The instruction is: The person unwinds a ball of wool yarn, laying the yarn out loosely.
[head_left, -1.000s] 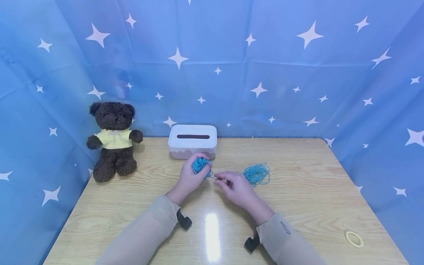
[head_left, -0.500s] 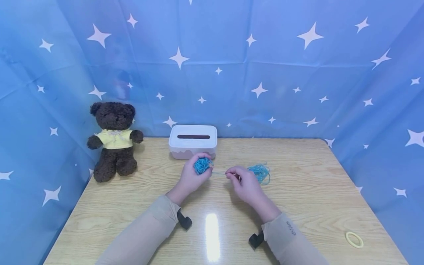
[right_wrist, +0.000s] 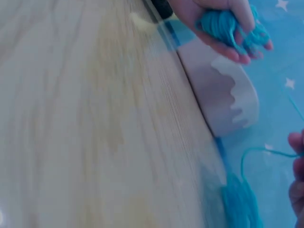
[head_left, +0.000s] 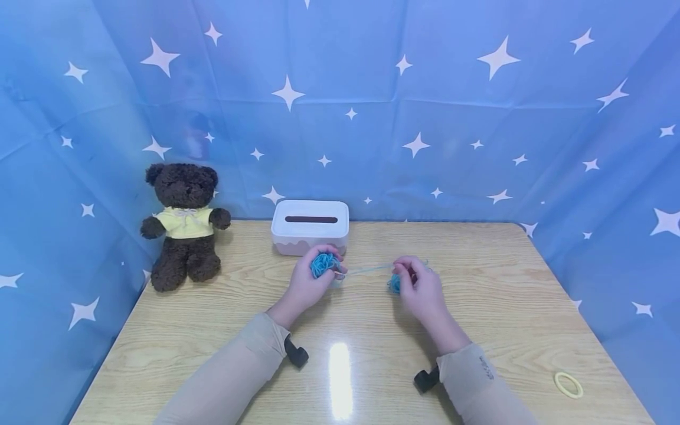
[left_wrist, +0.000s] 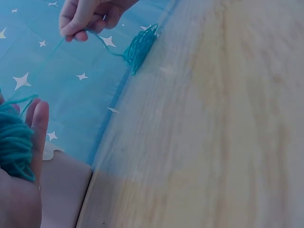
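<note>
A bundle of turquoise yarn [head_left: 323, 265] lies in my left hand [head_left: 305, 284], its fingers and thumb curled round it. In the left wrist view the wound strands of this yarn bundle [left_wrist: 15, 142] show at close range. My right hand [head_left: 425, 292] pinches a yarn strand [head_left: 372, 268] between thumb and fingers, and the strand stretches across from the left hand. On the table a second, looser heap of turquoise yarn [left_wrist: 140, 50] lies by the right hand, which hides most of it in the head view. From the pinching fingers, a slack length of yarn [right_wrist: 259, 149] runs down to this heap.
Just behind the left hand stands a white tissue box [head_left: 310, 229] with a dark slot. A dark brown teddy bear [head_left: 185, 227] in a yellow top sits at the back left. A pale yellow ring [head_left: 568, 384] lies at the front right of the wooden table [head_left: 504, 307].
My right hand has moved right and slightly up, drawing the strand out longer between the hands, and now covers most of the loose yarn heap. The left hand has stayed nearly in place.
</note>
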Demonstrator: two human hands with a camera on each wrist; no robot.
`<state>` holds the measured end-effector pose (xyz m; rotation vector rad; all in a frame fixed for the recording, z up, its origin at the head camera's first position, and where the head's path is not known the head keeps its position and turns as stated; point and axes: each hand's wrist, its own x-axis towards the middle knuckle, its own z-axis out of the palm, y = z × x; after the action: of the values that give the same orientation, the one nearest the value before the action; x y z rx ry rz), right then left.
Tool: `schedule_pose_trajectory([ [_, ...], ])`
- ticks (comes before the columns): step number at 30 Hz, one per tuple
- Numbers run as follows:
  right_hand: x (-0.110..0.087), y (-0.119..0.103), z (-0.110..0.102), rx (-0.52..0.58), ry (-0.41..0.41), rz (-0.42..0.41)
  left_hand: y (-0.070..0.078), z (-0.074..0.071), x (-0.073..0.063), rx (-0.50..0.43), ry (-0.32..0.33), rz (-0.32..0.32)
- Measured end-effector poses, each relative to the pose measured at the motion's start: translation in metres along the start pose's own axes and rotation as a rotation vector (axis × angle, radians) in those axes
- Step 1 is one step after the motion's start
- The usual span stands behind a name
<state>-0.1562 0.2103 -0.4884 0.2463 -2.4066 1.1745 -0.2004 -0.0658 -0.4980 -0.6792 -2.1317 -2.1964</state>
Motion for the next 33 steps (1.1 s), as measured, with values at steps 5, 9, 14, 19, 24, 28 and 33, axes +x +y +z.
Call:
schedule_pose_trajectory([
  [5,-0.001,0.018,-0.016,-0.038,0.065,0.039,0.001,0.000,0.000,0.092,0.041,0.013],
  [9,-0.001,0.031,-0.026,-0.055,0.105,0.052,0.003,0.000,0.000,0.168,0.073,0.027],
  [14,0.000,0.041,-0.036,-0.119,0.143,0.106,0.001,-0.001,-0.001,0.205,0.079,0.044],
  [19,0.001,0.047,-0.044,-0.246,0.116,0.225,-0.001,-0.002,-0.001,0.178,0.060,0.055],
  [24,0.000,0.053,-0.051,-0.339,0.031,0.293,0.000,-0.002,-0.001,0.191,0.070,0.049],
  [28,-0.002,0.055,-0.052,-0.390,-0.051,0.318,-0.001,-0.002,-0.001,0.220,0.079,0.048],
  [33,-0.003,0.045,-0.047,-0.379,-0.044,0.297,0.000,-0.002,-0.001,0.224,0.079,0.040],
])
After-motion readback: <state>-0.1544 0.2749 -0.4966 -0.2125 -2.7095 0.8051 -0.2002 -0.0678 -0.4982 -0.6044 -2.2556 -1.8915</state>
